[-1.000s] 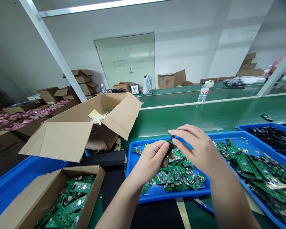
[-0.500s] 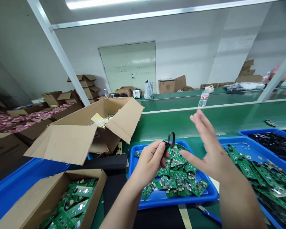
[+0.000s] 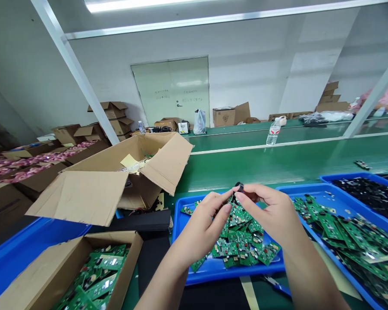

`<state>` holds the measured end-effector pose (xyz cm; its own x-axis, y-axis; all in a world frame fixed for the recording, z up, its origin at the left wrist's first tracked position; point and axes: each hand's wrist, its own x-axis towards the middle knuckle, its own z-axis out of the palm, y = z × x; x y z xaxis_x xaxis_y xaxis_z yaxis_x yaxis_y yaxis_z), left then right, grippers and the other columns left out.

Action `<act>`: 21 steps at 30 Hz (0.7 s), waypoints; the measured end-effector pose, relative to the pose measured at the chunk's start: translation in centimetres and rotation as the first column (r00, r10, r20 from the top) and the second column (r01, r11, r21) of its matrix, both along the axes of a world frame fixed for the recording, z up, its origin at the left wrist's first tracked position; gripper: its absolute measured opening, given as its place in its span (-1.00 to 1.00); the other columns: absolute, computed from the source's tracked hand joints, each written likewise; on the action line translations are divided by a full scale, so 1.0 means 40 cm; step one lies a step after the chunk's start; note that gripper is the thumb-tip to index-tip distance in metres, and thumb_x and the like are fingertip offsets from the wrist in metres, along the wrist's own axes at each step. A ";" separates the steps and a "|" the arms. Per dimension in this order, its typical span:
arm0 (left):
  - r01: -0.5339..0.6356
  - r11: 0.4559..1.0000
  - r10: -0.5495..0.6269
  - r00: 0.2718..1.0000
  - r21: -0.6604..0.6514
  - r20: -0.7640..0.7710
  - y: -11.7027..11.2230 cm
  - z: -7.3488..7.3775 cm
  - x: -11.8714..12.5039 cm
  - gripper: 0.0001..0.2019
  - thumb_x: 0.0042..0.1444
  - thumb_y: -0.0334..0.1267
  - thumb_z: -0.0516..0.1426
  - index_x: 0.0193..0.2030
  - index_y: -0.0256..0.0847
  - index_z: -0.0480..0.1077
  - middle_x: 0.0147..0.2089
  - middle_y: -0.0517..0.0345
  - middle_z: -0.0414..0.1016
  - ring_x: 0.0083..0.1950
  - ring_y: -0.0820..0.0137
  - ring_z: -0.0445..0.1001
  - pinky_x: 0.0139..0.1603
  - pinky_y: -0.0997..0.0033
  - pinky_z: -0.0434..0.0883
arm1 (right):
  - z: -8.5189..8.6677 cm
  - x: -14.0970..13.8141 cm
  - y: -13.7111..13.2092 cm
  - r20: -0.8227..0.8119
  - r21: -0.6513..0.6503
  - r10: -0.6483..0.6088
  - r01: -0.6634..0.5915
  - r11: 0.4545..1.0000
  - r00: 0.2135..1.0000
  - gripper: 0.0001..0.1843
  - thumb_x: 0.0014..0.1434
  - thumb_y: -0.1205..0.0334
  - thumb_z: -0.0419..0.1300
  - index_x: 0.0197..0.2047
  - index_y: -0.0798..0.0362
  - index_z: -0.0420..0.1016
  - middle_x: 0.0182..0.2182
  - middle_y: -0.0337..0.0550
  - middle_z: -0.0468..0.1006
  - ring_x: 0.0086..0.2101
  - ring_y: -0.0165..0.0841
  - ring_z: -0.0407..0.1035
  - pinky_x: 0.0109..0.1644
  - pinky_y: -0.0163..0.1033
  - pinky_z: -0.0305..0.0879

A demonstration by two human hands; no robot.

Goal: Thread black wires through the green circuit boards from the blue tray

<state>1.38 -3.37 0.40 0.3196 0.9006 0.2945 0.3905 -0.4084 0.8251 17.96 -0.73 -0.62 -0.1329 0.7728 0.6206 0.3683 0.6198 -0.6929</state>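
My left hand (image 3: 200,226) is closed on a small black part, mostly hidden behind the fingers. From that part a curled black strip (image 3: 239,186) sticks up. My right hand (image 3: 273,211) pinches at this strip with thumb and fingertips, so the two hands almost meet. Below them lies a blue tray (image 3: 226,277) with a heap of green circuit boards (image 3: 244,247). Whether the strip is fixed to the black part cannot be made out.
Left stand an open carton (image 3: 80,189) and a cardboard box (image 3: 131,258) of circuit boards. Another blue tray (image 3: 313,232) holds boards at right; a farther tray (image 3: 333,175) holds black pieces. A blue-handled tool (image 3: 280,287) lies in front. A bottle (image 3: 273,132) stands behind.
My right hand has come down and left from its spread, raised position and now pinches the black strip. My left hand stays over the tray, still holding the black part.
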 end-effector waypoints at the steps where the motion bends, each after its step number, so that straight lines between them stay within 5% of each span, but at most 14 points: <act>1: 0.003 1.000 -0.003 1.000 -0.006 -0.006 0.000 -0.002 0.001 -0.59 0.26 -0.18 -0.04 0.23 -0.07 0.25 -0.14 0.04 0.42 -0.14 0.32 0.38 -0.06 0.29 0.32 | -0.004 0.001 0.005 -0.033 -0.020 0.006 -0.007 1.000 0.999 -0.81 0.18 0.20 0.14 -0.29 0.07 0.56 -0.48 -0.18 0.55 -0.51 -0.41 0.39 -0.43 -0.32 0.38; 7: -0.047 0.997 0.054 0.990 -0.053 0.133 0.008 -0.024 0.006 -0.50 0.22 -0.17 0.03 0.30 -0.12 0.13 -0.05 0.00 0.40 -0.05 0.29 0.39 -0.01 0.26 0.33 | -0.014 -0.005 0.013 -0.195 0.038 0.014 -0.006 0.999 0.981 -0.71 0.15 0.26 0.17 -0.04 0.04 0.54 -0.41 -0.21 0.57 -0.48 -0.44 0.40 -0.37 -0.32 0.43; 12: -0.121 0.989 0.133 0.980 -0.086 0.150 0.024 -0.022 -0.005 -0.62 0.19 -0.15 0.05 0.13 -0.18 0.34 -0.14 0.01 0.43 -0.19 0.34 0.41 -0.14 0.31 0.37 | -0.004 0.009 0.004 -0.056 0.038 -0.044 0.046 0.998 0.997 -0.60 0.20 0.22 0.11 0.10 0.05 0.45 -0.60 -0.30 0.44 -0.64 -0.48 0.26 -0.56 -0.36 0.30; 17: -0.160 0.979 0.190 0.943 -0.128 0.272 0.034 -0.010 -0.033 -0.60 0.13 -0.11 0.12 0.07 -0.23 0.37 -0.22 0.06 0.43 -0.28 0.39 0.40 -0.20 0.34 0.38 | 0.003 0.069 0.013 0.103 0.081 -0.177 0.169 0.982 0.979 -0.58 0.20 0.16 0.12 0.11 0.06 0.43 -0.53 -0.23 0.51 -0.58 -0.44 0.33 -0.49 -0.33 0.32; 21: -0.099 0.979 0.159 0.920 -0.180 0.358 0.020 0.003 -0.034 -0.57 0.08 -0.10 0.18 0.05 -0.25 0.39 -0.20 0.06 0.43 -0.23 0.39 0.40 -0.15 0.35 0.38 | 0.012 0.069 0.007 0.129 0.004 -0.075 0.075 0.997 0.989 -0.76 0.20 0.18 0.11 -0.17 0.03 0.57 -0.49 -0.21 0.55 -0.52 -0.42 0.39 -0.47 -0.35 0.34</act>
<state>0.01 -2.56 0.52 0.0936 0.9706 0.2217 0.0870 -0.2298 0.9693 20.70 -0.43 -0.13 -0.1534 0.7841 0.6013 0.5003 0.5864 -0.6371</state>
